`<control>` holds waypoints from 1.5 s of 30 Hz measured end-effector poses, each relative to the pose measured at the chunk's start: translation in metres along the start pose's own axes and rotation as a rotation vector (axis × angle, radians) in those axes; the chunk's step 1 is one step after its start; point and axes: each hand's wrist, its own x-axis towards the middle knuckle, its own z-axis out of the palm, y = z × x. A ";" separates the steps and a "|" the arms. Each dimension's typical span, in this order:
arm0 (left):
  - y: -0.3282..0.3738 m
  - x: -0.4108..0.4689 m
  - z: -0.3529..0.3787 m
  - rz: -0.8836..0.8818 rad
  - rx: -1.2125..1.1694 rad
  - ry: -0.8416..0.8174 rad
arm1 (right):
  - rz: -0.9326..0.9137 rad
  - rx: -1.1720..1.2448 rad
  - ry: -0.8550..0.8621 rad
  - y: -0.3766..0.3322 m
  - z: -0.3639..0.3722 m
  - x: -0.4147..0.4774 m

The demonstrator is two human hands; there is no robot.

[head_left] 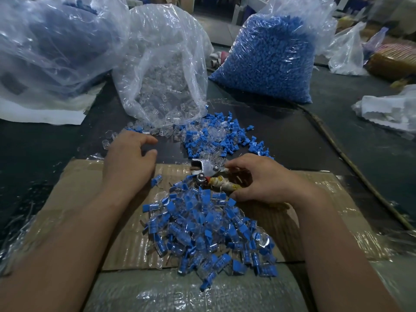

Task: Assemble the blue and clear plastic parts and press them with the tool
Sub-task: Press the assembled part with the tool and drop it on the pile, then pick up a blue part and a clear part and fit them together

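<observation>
Curling round the cloth-wrapped handles of the tool (206,171), the fingers (239,163) of the right hand (267,180) grip it from above, thumb underneath. The bare metal head points left and lies at the far edge of the cardboard (126,233). The jaws look vacant, though the view is too soft to be sure. The left hand (129,158) hovers just beside the head, its fingers (147,140) loosely bent and a little apart, holding nothing that shows. Their tips turn toward the loose parts (216,136) scattered on the dark desk (292,140).

My reading is that this is the gap between pressings: nothing sits in the tool and the next pair is not yet picked. The next move calls for the left hand to pinch a blue plug and a clear shell from the scatter, seat one in the other, and bring the pair into the tool's mouth for the right hand to squeeze.

The parts are small, hard and slick: ribbed blue stems with flat tabs, and glassy hollow housings. Pressed pieces (209,230) lie heaped on the shiny, taped cardboard between the forearms. Behind, a crinkled clear bag (166,75) spills housings onto the desk, and a fuller blue bag (267,59) stands to its right
</observation>
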 end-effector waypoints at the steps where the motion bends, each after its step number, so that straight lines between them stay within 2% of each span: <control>1: 0.000 0.000 0.001 0.022 0.018 -0.022 | 0.000 0.004 -0.001 0.000 0.000 0.000; 4: -0.001 0.001 0.002 0.047 0.107 -0.013 | -0.001 0.007 -0.005 -0.001 0.000 0.000; 7: -0.002 0.004 0.001 -0.003 0.256 0.008 | 0.001 0.004 -0.008 -0.001 0.000 0.000; 11: -0.006 0.008 0.003 -0.123 0.335 -0.121 | 0.009 0.002 -0.013 -0.003 0.000 0.000; 14: -0.009 0.010 0.004 -0.086 0.347 -0.222 | 0.012 -0.008 -0.014 -0.003 0.000 0.000; 19: -0.006 0.011 0.006 0.159 0.188 -0.261 | 0.013 -0.018 -0.019 -0.003 0.001 0.000; 22: -0.002 0.007 0.005 0.249 0.122 -0.226 | 0.011 -0.015 -0.019 -0.003 0.001 0.000; 27: 0.005 0.000 0.001 0.301 -0.021 -0.184 | 0.008 -0.004 -0.031 0.000 -0.001 -0.001; 32: 0.012 -0.005 0.001 0.245 -0.148 -0.122 | 0.019 0.069 -0.037 0.003 -0.004 -0.003; 35: 0.014 -0.006 0.003 0.246 -0.148 -0.125 | 0.015 0.153 0.042 0.003 -0.006 -0.003; 41: 0.018 -0.009 0.002 0.275 -0.168 -0.151 | 0.096 0.210 0.379 0.006 -0.006 0.003; 45: 0.020 -0.011 0.000 0.247 -0.216 -0.142 | 0.167 0.221 0.484 0.008 -0.005 0.012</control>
